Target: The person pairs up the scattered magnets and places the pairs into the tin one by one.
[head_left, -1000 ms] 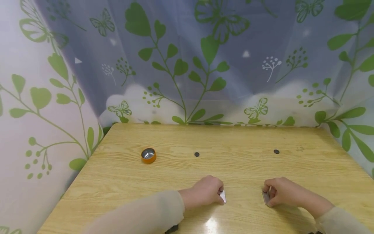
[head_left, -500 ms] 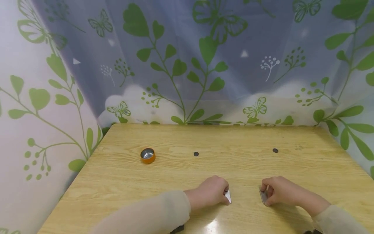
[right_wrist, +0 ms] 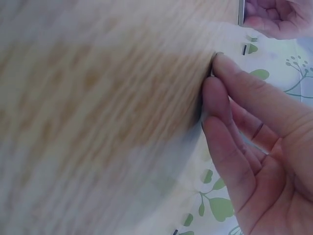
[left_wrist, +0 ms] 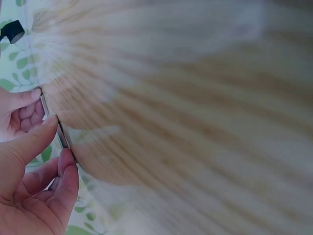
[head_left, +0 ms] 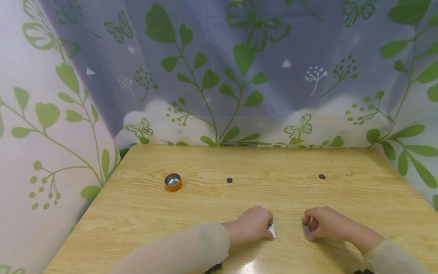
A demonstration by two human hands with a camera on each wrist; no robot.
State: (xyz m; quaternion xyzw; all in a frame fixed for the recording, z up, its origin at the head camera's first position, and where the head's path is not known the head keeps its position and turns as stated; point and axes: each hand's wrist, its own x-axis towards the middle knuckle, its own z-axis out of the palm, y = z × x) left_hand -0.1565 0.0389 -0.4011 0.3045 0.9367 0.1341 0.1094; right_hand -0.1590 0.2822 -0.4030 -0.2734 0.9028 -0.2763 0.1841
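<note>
My left hand [head_left: 253, 225] pinches a thin, flat, silvery rectangular plate [head_left: 272, 230] between thumb and fingers, close over the wooden tabletop. Facing it from the right, my right hand [head_left: 326, 225] grips a similar grey plate [head_left: 306, 230], tilted a little. A short gap of table lies between the two plates. In the left wrist view, the near plate [left_wrist: 62, 135] shows edge-on as a dark strip between thumb and fingertips. The right wrist view has the right hand's fingers [right_wrist: 220, 142] covering most of its plate, only a dark edge showing.
Beyond the hands, a small orange bowl [head_left: 173, 188] with a metal inside stands on the table [head_left: 143, 213]. Two dark round discs [head_left: 229, 180] lie farther back, one at centre and one to the right. A leaf-patterned curtain [head_left: 212, 76] hangs behind.
My left hand has slid to the right with its plate, and the right hand has shifted slightly left. The gap between the two plates has narrowed.
</note>
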